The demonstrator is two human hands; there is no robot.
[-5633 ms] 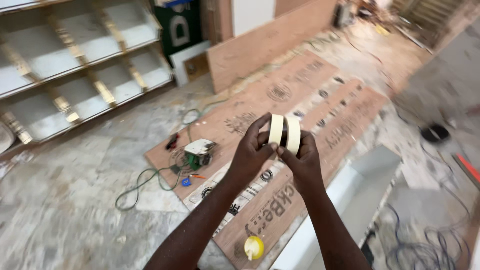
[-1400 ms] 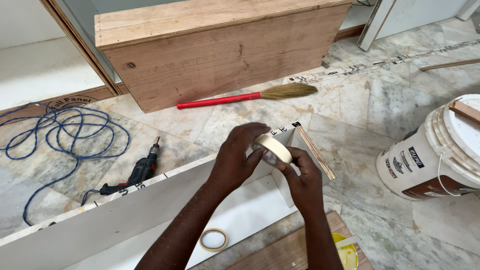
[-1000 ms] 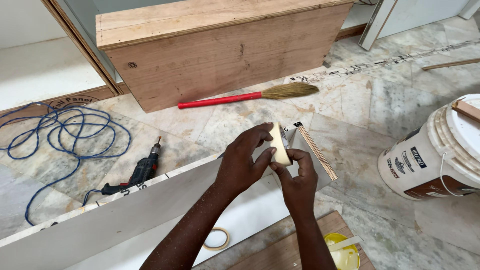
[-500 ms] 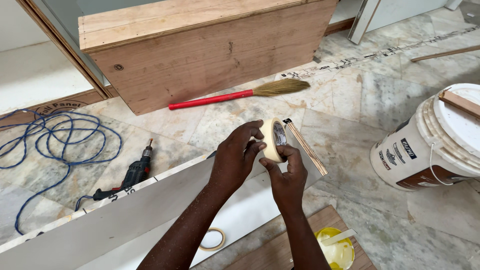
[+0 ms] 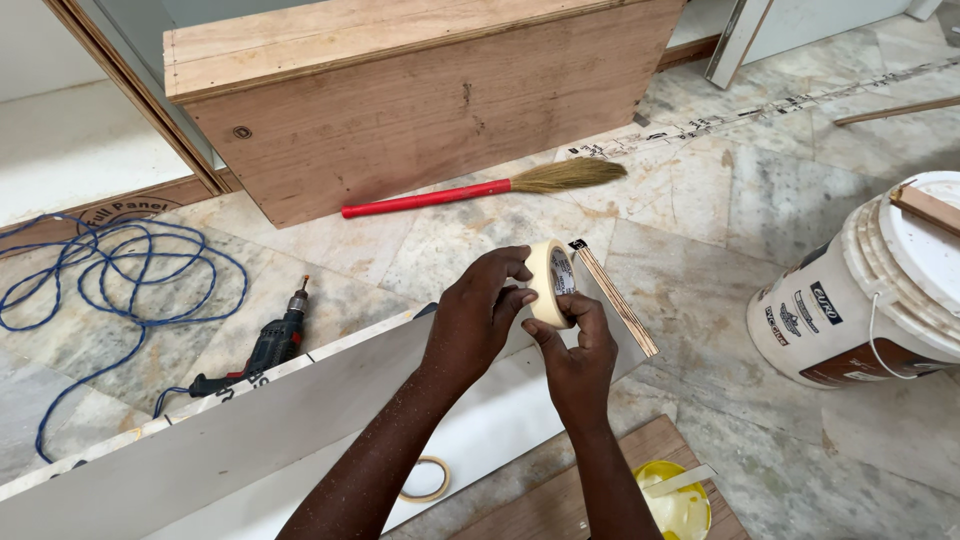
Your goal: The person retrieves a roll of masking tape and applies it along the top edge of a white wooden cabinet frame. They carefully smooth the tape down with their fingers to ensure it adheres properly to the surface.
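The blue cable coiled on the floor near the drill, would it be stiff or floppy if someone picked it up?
Probably floppy: the blue cable lies in loose, uneven loops on the marble floor, so it would likely sag and trail. The loops cross each other, so it may tangle. It looks thin, probably light, and one end runs toward the drill, which might drag.

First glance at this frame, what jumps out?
Centre frame, the left hand and right hand hold a tape roll above a white board. Behind lies a red-handled broom in front of a plywood box. A blue cable coils at left near a drill; a white bucket stands right.
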